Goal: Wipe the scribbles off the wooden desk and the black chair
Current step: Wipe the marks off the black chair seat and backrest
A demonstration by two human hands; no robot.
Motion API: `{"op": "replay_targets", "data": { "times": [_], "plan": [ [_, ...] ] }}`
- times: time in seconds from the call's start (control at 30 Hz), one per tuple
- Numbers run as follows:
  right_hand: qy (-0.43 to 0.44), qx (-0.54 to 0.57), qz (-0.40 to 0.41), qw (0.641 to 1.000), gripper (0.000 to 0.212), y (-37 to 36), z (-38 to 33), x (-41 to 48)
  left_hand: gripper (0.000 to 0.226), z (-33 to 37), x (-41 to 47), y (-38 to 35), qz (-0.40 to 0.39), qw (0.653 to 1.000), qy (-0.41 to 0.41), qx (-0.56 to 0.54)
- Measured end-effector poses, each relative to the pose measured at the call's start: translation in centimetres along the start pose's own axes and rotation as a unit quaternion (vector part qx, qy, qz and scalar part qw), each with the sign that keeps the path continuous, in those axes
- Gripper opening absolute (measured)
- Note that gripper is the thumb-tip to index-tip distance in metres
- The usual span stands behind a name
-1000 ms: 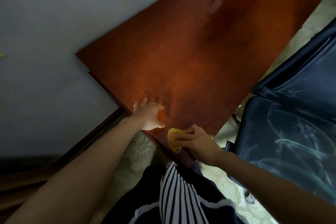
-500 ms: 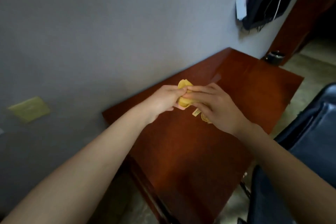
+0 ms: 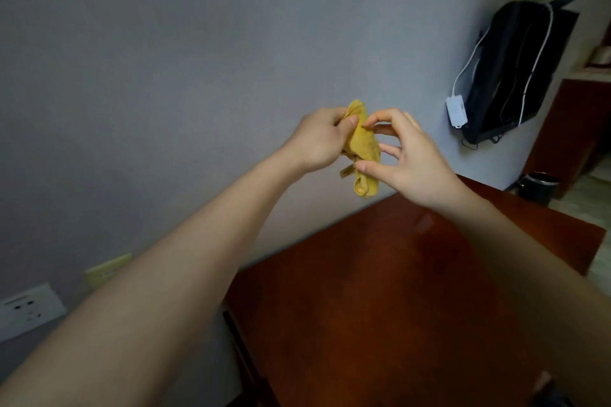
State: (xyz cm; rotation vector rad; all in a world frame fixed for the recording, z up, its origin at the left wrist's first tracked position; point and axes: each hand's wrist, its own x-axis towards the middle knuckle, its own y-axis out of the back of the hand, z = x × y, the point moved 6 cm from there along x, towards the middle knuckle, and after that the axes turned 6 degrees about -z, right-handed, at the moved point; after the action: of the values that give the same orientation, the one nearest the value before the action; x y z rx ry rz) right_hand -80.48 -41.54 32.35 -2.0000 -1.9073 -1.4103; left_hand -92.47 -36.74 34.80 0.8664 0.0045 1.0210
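Faces a red-brown wooden surface (image 3: 380, 307) running along the wall (image 3: 165, 76). Grips with the left hand (image 3: 317, 142) and pinches with the right hand (image 3: 410, 158) a crumpled yellow cloth (image 3: 362, 142), held clear of the wood. Looks like folding for wiping; next needs a flat pad pressed onto scribbles.

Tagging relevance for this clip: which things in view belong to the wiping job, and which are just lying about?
Job: yellow cloth, held by left hand and right hand; wooden desk.
Lying about: black bag on the wall, white adapter with cable, wall socket, dark bin.
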Motion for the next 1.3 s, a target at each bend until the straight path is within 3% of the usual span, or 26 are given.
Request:
{"op": "replay_targets", "data": {
  "times": [0.07, 0.17, 0.33, 0.4, 0.5, 0.67, 0.77, 0.83, 0.9, 1.0, 1.13, 1.2, 1.27, 1.3],
  "plan": [
    [-0.005, 0.040, -0.022, 0.999, 0.046, 0.2, -0.2, 0.1, 0.026, 0.5, 0.2, 0.2, -0.008, 0.998, -0.011, 0.060],
    [-0.021, 0.014, -0.027, 0.999, 0.035, 1.2, -0.3, 0.6, 0.024, 1.3, 0.4, 0.1, -0.024, 0.990, -0.029, 0.136],
    [-0.060, -0.010, -0.013, 0.998, 0.045, 3.0, -0.4, 1.5, 0.031, 2.6, 0.8, 0.5, -0.022, 0.986, -0.064, 0.155],
    [-0.062, -0.014, 0.001, 0.998, 0.043, 3.6, -0.4, 1.8, 0.033, 2.9, 0.9, 0.6, -0.007, 0.989, -0.073, 0.128],
    [-0.068, 0.032, 0.038, 0.996, 0.024, 4.4, -0.1, 1.9, 0.025, 2.7, 0.1, 0.3, 0.015, 0.999, -0.040, -0.031],
    [-0.112, 0.211, 0.095, 0.966, 0.024, 5.1, 1.4, 0.0, 0.023, 0.0, -1.4, -1.9, -0.058, 0.980, 0.052, -0.184],
    [-0.138, 0.174, 0.131, 0.966, 0.026, 4.3, 2.4, -1.3, 0.025, 0.5, -1.7, -2.6, -0.039, 0.958, 0.047, -0.281],
    [-0.144, 0.177, 0.168, 0.959, 0.027, 3.5, 2.4, -2.3, 0.028, 1.0, -2.0, -3.0, -0.015, 0.953, 0.041, -0.299],
    [-0.144, 0.256, 0.182, 0.939, 0.028, 2.7, 2.3, -3.3, 0.027, 0.8, -2.2, -3.0, 0.006, 0.960, 0.036, -0.276],
    [-0.127, 0.336, 0.125, 0.925, 0.027, 1.5, 1.9, -4.5, 0.024, 0.3, -2.8, -2.9, 0.019, 0.980, 0.019, -0.195],
    [-0.144, 0.255, 0.043, 0.955, 0.035, 0.5, 1.9, -6.2, 0.023, 0.0, -3.6, -2.5, 0.089, 0.990, -0.006, -0.105],
    [-0.157, 0.110, 0.022, 0.981, 0.027, 0.5, 2.4, -6.9, 0.024, -0.2, -3.9, -2.4, 0.113, 0.989, -0.012, -0.091],
    [-0.156, -0.051, 0.024, 0.986, 0.024, 0.6, 2.9, -7.3, 0.021, -0.4, -4.5, -2.7, 0.112, 0.989, -0.017, -0.091],
    [-0.150, -0.078, 0.032, 0.985, 0.025, 0.5, 3.0, -7.5, 0.019, -0.4, -4.8, -3.0, 0.103, 0.990, -0.021, -0.093]
  ]
}}
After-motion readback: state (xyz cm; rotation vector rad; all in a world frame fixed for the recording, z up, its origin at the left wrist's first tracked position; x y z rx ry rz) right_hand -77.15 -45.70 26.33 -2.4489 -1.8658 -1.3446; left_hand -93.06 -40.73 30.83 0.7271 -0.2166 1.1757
